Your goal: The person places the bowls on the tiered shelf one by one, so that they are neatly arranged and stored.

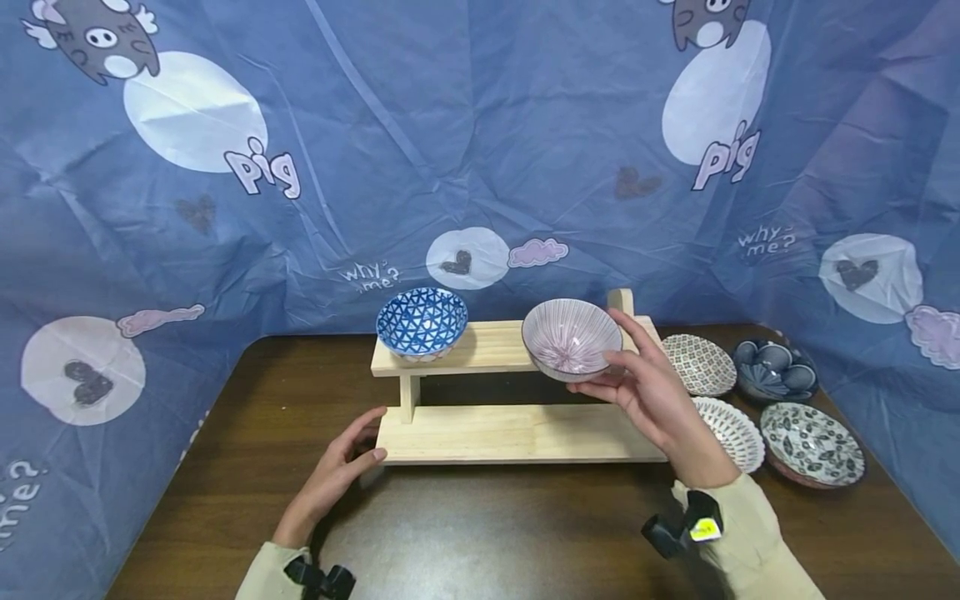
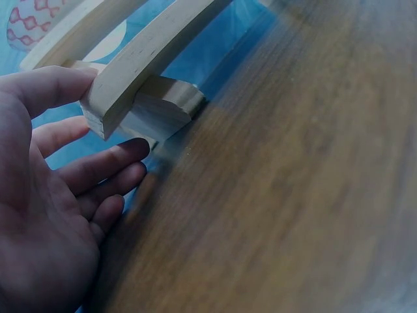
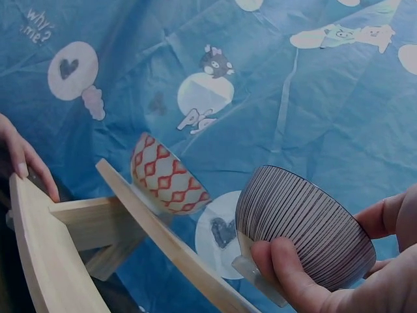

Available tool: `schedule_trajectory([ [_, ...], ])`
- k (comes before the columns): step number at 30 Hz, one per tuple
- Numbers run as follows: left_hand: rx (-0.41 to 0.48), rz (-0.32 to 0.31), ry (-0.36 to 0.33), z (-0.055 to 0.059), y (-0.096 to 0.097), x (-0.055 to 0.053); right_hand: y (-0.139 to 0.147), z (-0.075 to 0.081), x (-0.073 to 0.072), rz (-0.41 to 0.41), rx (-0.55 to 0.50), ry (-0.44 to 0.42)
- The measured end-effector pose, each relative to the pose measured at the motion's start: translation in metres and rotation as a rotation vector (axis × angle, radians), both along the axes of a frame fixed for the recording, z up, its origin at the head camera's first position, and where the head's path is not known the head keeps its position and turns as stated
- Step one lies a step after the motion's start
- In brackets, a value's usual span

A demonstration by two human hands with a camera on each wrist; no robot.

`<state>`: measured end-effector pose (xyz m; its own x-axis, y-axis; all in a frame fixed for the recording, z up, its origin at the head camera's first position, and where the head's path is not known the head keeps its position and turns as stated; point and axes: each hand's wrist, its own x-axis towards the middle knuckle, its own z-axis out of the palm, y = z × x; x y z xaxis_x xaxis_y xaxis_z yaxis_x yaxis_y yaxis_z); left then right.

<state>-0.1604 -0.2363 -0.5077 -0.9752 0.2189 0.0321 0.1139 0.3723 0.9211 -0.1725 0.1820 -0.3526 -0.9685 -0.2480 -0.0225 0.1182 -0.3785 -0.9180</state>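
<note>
My right hand (image 1: 648, 392) holds a bowl with thin dark stripes and a pinkish centre (image 1: 572, 337), thumb at the rim and fingers under its side. The bowl is tilted and overlaps the upper board's right half; in the right wrist view the striped bowl's foot (image 3: 259, 279) is close by the board. My left hand (image 1: 337, 467) holds the left end of the two-tier wooden shelf's lower board (image 1: 517, 435) between thumb and index finger, its other fingers loose in the left wrist view. A blue-and-white triangle-patterned bowl (image 1: 422, 322), red-patterned outside, stands on the upper board's left end (image 1: 487, 348).
Right of the shelf on the brown table (image 1: 480, 533) sit a small-patterned bowl (image 1: 699, 365), a dark blue bowl (image 1: 776, 371), a white ridged bowl (image 1: 731, 435) and a leaf-patterned bowl (image 1: 812, 444). Blue printed cloth (image 1: 480, 150) hangs behind and at the sides.
</note>
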Motion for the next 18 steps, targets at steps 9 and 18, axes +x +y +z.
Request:
schedule_trajectory([
  [9, 0.006, -0.003, 0.001, 0.000, 0.000, 0.000, -0.013, 0.001, -0.012, -0.002, 0.020, -0.032],
  [18, 0.006, 0.001, -0.001, 0.000, 0.000, 0.000, -0.026, -0.001, -0.022, -0.003, 0.023, -0.039],
])
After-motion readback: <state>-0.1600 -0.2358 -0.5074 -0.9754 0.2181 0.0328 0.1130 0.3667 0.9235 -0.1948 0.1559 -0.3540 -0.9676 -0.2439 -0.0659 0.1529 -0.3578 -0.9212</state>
